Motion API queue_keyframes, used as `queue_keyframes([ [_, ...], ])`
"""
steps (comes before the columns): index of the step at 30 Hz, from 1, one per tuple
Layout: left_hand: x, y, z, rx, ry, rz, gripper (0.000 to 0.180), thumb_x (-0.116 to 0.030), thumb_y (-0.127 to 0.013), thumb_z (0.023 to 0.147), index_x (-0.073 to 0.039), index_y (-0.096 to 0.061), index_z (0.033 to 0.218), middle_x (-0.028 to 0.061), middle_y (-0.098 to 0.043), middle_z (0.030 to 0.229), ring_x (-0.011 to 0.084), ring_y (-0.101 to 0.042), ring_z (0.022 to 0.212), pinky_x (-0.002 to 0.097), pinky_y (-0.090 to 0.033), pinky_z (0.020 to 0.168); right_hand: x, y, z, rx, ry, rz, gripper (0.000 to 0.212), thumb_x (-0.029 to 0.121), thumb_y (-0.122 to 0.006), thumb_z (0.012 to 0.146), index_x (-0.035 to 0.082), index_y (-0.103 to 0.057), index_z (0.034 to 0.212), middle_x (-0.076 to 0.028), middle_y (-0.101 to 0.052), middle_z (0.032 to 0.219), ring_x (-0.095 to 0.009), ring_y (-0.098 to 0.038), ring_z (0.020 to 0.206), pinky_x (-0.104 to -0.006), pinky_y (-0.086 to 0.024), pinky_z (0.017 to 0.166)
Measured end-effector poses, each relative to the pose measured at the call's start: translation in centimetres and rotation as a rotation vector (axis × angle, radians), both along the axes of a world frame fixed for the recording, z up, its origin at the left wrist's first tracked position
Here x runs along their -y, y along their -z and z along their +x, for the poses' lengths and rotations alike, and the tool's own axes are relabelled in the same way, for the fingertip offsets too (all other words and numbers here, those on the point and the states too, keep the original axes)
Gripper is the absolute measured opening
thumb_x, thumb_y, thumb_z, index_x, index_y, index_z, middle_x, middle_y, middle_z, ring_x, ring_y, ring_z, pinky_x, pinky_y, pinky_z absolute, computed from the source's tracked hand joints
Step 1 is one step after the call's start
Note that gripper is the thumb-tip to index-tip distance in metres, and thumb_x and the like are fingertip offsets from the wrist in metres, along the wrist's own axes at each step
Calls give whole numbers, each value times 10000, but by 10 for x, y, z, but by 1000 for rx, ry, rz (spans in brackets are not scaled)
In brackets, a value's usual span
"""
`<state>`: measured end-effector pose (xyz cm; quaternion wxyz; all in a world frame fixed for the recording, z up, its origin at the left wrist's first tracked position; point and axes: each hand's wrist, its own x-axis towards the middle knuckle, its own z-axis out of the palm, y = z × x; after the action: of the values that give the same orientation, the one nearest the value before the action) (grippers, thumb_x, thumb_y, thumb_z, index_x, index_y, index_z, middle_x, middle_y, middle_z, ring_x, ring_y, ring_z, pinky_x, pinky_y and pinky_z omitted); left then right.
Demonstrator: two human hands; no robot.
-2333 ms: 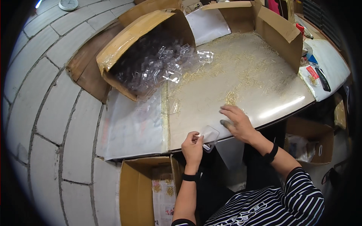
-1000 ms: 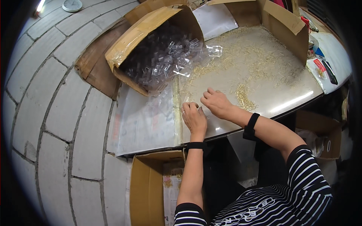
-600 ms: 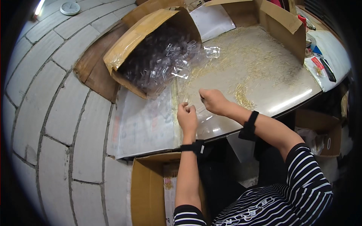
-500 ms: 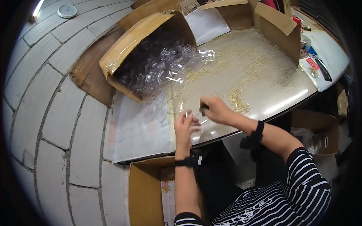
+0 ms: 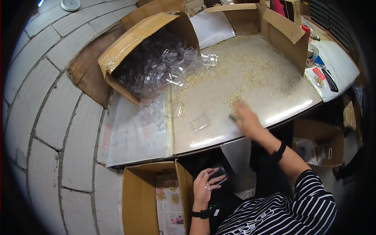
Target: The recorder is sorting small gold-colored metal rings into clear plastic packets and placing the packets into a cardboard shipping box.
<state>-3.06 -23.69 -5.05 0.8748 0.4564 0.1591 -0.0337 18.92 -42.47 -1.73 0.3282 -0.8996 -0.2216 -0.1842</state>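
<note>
Below the table's front edge, my left hand (image 5: 201, 187) is closed on a clear plastic piece (image 5: 220, 180), a thin see-through rectangular shape. My right hand (image 5: 247, 119), smeared by motion, is over the table beside a small heap of thin gold-coloured pins (image 5: 235, 98). A small dark tool (image 5: 234, 117) sticks out from its fingers; its exact kind does not show. Another clear rectangular piece (image 5: 200, 121) lies on the table (image 5: 274, 94) left of that hand. Many similar clear pieces (image 5: 160, 70) spill from a tipped cardboard box (image 5: 137, 37) at the far left.
Loose gold pins (image 5: 258, 66) are scattered across the tabletop. Cardboard walls (image 5: 284, 43) border the far side. At the right are a black-handled tool (image 5: 331, 80) and a red packet (image 5: 318, 73). Open boxes stand below at left (image 5: 143, 199) and right (image 5: 333, 137).
My left hand has dropped from the tabletop to below its edge, holding a clear piece. My right hand has moved right to the heap of pins. A clear piece now shows on the table.
</note>
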Motion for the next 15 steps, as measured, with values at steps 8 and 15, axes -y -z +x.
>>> queue_keyframes([
  [8, 22, 88, -30, -319, 225, 27, 454, -367, -355, 1003, 10, -479, 1224, 202, -547, 1234, 294, -652, 970, 371, -557, 738, 21, 22, 41, -156, -178, -374, 521, 186, -438, 915, 15, -319, 1393, -198, -287, 1470, -338, -247, 1378, -447, -228, 1120],
  [15, 67, 135, 15, -248, 245, -61, 480, -389, -363, 1000, 11, -475, 1240, 162, -592, 1130, 259, -646, 944, 400, -566, 712, 36, 5, 33, -340, -172, 107, 466, 287, -501, 923, 49, -463, 1322, -198, -390, 1413, -364, -370, 1304, -368, -317, 1078],
])
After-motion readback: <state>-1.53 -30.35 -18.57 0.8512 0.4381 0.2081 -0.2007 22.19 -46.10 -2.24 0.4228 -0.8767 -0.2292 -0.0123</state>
